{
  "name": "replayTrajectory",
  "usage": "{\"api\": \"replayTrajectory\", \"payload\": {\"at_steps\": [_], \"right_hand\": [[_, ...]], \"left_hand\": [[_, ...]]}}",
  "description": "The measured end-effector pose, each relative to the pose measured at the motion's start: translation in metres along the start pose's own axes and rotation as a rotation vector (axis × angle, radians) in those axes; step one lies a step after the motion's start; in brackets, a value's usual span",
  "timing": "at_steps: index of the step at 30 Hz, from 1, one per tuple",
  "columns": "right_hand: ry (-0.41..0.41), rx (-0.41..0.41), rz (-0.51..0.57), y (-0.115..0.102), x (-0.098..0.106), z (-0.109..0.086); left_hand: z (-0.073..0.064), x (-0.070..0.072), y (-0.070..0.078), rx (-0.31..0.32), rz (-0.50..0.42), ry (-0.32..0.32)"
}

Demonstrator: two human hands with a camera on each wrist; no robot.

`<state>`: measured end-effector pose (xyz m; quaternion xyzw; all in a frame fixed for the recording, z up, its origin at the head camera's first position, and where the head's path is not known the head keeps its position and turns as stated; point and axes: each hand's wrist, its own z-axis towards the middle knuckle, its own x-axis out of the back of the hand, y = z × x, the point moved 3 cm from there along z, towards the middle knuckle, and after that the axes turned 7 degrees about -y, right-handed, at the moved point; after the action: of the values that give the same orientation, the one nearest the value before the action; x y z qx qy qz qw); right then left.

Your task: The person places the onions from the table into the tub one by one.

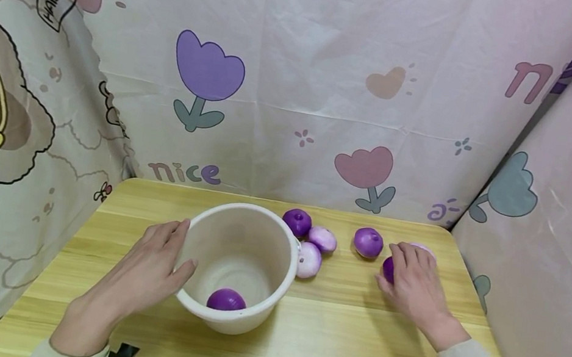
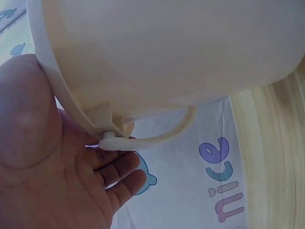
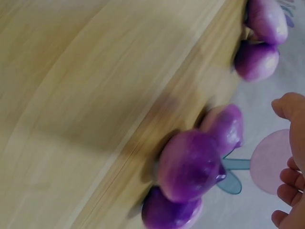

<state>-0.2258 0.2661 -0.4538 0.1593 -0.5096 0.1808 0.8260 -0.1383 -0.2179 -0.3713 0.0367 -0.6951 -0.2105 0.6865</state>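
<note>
Purple onion (image 1: 388, 270) under right hand (image 1: 417, 284), right of middle, cannot tell if gripped, while holding white bucket (image 1: 244, 234) at lower middle with left hand (image 1: 153, 266), fingers and thumb round its rim, maybe to stop tipping.

Light wood-grain table (image 1: 338, 347) with a white bucket (image 1: 239, 233) and, to its right, several purple onions (image 1: 367, 243).

Seven onions (image 1: 368, 242), one bucket (image 1: 233, 324)

One onion sits inside the bucket, three just right of it, one farther right and two by the right hand (image 1: 416, 287). Hands: two, counting the left hand (image 1: 151, 266). Table (image 1: 329, 333): one.
</note>
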Motion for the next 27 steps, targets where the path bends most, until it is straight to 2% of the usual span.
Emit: {"api": "replayTrajectory", "payload": {"at_steps": [4, 12, 18, 27], "right_hand": [[-0.021, 0.017, -0.014, 0.01, 0.0, -0.003], [-0.081, -0.011, -0.008, 0.024, 0.0, 0.0], [-0.121, -0.019, -0.037, 0.033, -0.003, 0.018], [-0.17, 0.057, -0.112, 0.039, -0.023, 0.048]], "left_hand": [[0.001, 0.0, 0.0, 0.0, 0.001, -0.001], [0.0, 0.0, 0.0, 0.002, -0.005, -0.004], [0.001, 0.0, -0.001, -0.004, -0.003, 0.003], [0.002, 0.0, 0.0, -0.003, 0.0, -0.005]]}}
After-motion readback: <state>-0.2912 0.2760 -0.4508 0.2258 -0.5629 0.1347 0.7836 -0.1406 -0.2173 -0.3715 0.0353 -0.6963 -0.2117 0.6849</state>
